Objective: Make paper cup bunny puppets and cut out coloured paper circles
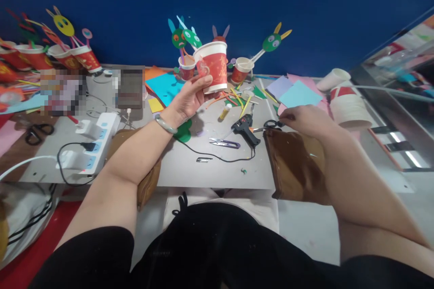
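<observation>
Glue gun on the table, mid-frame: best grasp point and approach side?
Take the black glue gun by its handle, the thicker part at its right end near the brown pad, coming down from above. It lies flat on the grey table, nozzle toward the left and cord trailing toward the person, so the handle is the widest graspable part. The right hand is nearest.

Left hand (188, 99) raised, fingers curled in grip; right hand (303, 119) lowered, knuckles up.

White power strip (96, 142) lies left of centre with plugs inserted. Finished cup figures (73, 56) line the upper left; coloured paper sheets (298, 92) lie upper right.
</observation>
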Motion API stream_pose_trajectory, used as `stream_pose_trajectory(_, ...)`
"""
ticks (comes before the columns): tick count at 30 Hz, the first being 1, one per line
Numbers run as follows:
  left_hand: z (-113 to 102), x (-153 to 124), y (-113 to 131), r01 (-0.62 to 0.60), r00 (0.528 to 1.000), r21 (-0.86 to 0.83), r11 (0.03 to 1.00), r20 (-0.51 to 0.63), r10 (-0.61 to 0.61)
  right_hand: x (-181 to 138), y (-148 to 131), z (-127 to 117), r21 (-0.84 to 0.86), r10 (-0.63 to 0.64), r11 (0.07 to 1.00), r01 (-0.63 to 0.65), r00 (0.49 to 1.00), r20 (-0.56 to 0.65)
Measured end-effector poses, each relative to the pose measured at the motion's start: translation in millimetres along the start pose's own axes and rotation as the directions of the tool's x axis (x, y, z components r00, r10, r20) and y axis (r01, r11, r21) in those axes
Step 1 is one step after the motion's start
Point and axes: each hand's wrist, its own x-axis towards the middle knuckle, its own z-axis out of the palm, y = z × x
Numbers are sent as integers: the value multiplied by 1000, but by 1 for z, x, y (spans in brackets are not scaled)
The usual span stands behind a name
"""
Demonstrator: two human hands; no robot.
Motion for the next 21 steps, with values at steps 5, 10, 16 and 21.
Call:
stream_pose_trajectory(5, 1, -1, 1, -44, 998, 42, 998, -35, 45, 14, 8, 3, 5, 53, 999, -52, 998, -40)
stream_pose_trajectory(10, 4, -1, 0, -39, 997, 25, 999, -70, 40, 10, 6, 2, 41, -20, 999, 20, 1000, -1)
stream_pose_trajectory(16, -2, 3, -3, -38, 999, 19, 999, -34, 39, -29, -39, 24, 106, -456, 890, 444, 879, 142)
stream_pose_trajectory(21, -4, 6, -5, -29, 1000, -19, 999, -7, 29, -54, -91, 52, -131, -561, 785, 606, 784, 265)
